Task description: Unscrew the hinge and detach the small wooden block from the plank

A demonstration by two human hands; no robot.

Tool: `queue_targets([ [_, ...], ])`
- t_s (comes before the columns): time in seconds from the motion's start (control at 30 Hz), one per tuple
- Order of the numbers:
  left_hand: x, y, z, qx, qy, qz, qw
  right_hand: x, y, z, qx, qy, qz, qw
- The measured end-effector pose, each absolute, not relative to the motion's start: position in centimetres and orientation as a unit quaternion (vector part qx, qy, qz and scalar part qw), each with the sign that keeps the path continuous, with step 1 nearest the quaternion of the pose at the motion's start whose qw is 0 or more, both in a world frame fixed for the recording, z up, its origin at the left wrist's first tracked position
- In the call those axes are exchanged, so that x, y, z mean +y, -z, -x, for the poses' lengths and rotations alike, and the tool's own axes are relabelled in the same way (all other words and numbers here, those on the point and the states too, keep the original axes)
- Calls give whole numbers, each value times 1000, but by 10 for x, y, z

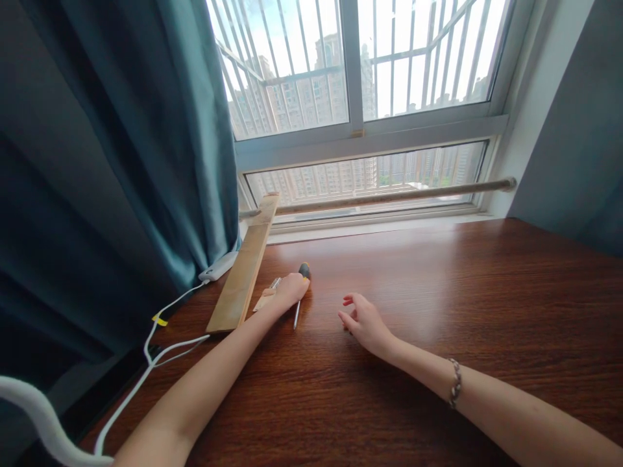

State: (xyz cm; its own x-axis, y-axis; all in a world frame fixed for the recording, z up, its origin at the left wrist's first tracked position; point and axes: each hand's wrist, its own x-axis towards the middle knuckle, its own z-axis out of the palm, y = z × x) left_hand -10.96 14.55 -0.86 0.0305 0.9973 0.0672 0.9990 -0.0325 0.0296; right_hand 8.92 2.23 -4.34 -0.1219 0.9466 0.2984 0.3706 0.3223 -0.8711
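Note:
My left hand (pixel 291 289) is closed around the handle of a screwdriver (pixel 297 315). Its dark handle with yellow marks sticks out beyond my fingers, and the metal shaft points back toward me over the table. Partly hidden behind that hand lie small wooden pieces (pixel 263 300) and some thin metal items (pixel 276 283), too small to make out. To the right, my right hand (pixel 364 324) hovers at the tabletop, fingers curved and apart, with nothing seen in it. A braided bracelet (pixel 455 383) circles the right wrist.
A long wooden board (pixel 242 279) leans on the rail (pixel 389 198) at the window, left of my hands. Beside it are a white power strip (pixel 219 266) and white cables (pixel 150 363). A blue curtain (pixel 160 130) hangs at the left. The brown table (pixel 462 292) reaches to the window.

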Motion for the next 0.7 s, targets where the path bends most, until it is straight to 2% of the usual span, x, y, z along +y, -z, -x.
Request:
queue_targets([
  [0.37, 150, 5, 105, -697, -18, 715, 53, 25, 43, -96, -670, -337, 495, 438],
  [0.5, 139, 2, 103, -698, -8, 710, 93, 17, 40, -114, -691, -308, 493, 430],
  [0.6, 114, -5, 97, -674, 13, 719, 169, -13, 21, -137, -732, -224, 473, 437],
  [0.7, 75, -9, 84, -605, 36, 761, 232, -63, -8, -163, -789, -53, 376, 483],
])
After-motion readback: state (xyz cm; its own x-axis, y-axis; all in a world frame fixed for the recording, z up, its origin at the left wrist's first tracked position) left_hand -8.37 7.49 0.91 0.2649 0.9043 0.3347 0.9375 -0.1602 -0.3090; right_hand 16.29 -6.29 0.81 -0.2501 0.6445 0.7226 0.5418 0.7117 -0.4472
